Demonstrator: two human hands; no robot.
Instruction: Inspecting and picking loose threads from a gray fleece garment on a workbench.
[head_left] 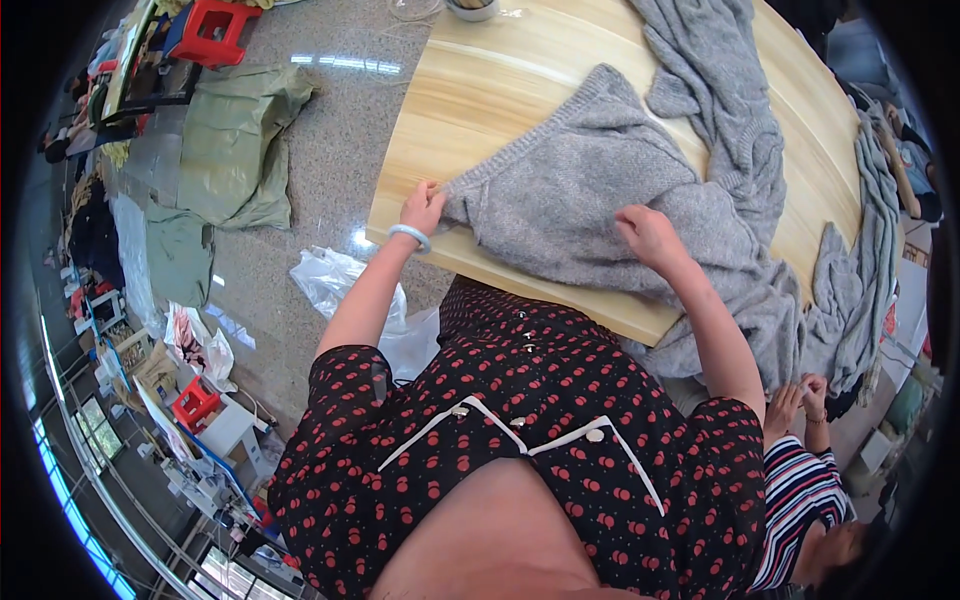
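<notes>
A grey knitted sweater (590, 190) lies spread and partly folded on the wooden table (470, 90), with a ribbed edge running along its upper left side. My left hand (423, 208), with a pale bangle at the wrist, grips the sweater's left corner near the table edge. Over the middle of the knit is my right hand (650, 240). Its fingers are drawn together in a pinch, and whatever they hold is too small to make out.
More grey knitwear (715, 90) lies along the table's right side. A bowl (472, 8) stands at the far edge. Another person's hands (795, 400) work on grey knit at the right. Left, on the floor, are a green sack (235, 150), clear plastic (345, 290) and a red stool (212, 32).
</notes>
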